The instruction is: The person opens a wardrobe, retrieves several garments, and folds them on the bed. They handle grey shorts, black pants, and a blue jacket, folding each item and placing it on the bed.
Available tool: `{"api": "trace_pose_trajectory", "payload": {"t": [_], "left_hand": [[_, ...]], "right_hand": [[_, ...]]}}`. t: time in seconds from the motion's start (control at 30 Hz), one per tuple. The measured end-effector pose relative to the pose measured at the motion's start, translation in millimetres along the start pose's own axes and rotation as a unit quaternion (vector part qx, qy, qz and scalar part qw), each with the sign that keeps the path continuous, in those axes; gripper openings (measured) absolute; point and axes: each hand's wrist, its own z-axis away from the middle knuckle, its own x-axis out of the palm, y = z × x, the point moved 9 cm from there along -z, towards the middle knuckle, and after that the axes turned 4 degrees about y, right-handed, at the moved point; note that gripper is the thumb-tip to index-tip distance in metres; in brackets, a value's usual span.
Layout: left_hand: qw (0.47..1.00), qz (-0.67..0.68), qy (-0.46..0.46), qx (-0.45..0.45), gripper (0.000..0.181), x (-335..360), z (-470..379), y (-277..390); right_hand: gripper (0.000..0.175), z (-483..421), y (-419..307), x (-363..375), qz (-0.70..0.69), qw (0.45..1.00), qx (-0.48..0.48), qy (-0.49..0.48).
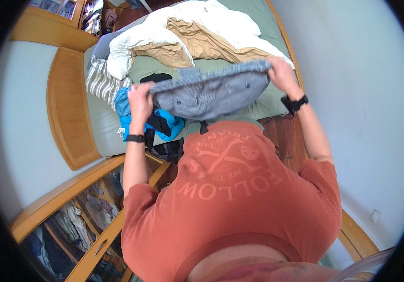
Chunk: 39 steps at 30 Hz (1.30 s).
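A grey-blue, finely patterned cloth garment [212,95] hangs stretched between my two hands, slightly blurred. My left hand [140,100] grips the left end of its upper edge, and my right hand [283,75] pinches the right end. The kind of garment is not certain from this angle. Beneath and beside my left hand, a bright blue garment [168,121] lies heaped on the bed with a black cloth [155,78] partly behind the grey piece. Part of the bed's green sheet [152,67] is hidden by the held garment.
A white and tan duvet [202,35] lies rumpled across the bed, and a striped pillow [100,81] rests by the wooden headboard [66,105]. At lower left stands a wooden cabinet [100,246] with glass panels and clothes inside. A wall [346,88] rises at right.
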Motion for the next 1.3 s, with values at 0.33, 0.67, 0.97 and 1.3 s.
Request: {"api": "trace_pose_trajectory", "payload": {"t": [0.33,0.67,0.97,1.3], "left_hand": [[0.918,-0.009,0.372,0.140,0.050,-199.0,-10.8,120.2],[0.984,0.075,-0.144,0.078,0.034,-44.1,58.5,73.1],[0.954,0.251,-0.126,-0.107,0.026,-22.1,48.4,24.7],[0.940,0.221,-0.243,-0.097,0.024,8.3,71.4,20.1]], "right_hand": [[0.020,19.8,-73.1,-199.9,-0.397,0.847,-0.207,0.287],[0.017,100.3,-38.9,-43.8,-0.260,0.922,0.154,-0.243],[0.022,100.7,19.7,2.7,-0.570,0.730,0.364,-0.093],[0.012,123.5,2.1,26.7,-0.414,0.798,0.283,-0.333]]}}
